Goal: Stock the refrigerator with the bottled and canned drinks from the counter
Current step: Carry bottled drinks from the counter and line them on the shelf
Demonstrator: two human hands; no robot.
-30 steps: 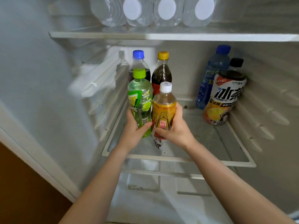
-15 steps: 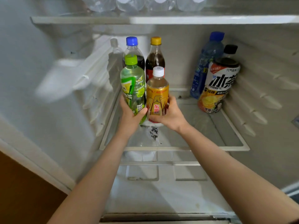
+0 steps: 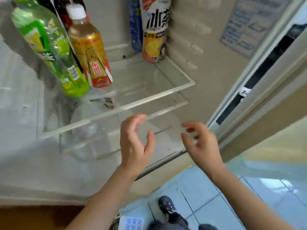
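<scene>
A green plastic bottle with a green-and-yellow label and an amber plastic bottle with a white cap and a gold-and-red label stand side by side, touching or nearly so, at the left of the glass refrigerator shelf with a white rim. Just behind them the dark bodies of two more bottles show only in part. At the back right corner of the same shelf stand a blue plastic bottle and, just beside it on the right, a large bottle with a white-and-orange label bearing black characters; the middle of the shelf between the two groups is bare glass. Both hands hover in front of the shelf's front edge, well apart from every bottle. The left hand is empty, its fingers loosely curved with the thumb spread. The right hand is likewise empty, fingers relaxed and slightly bent. Below the forearms lie pale blue floor tiles and a dark shoe. A printed grey sticker sits on the refrigerator's right inner wall.
</scene>
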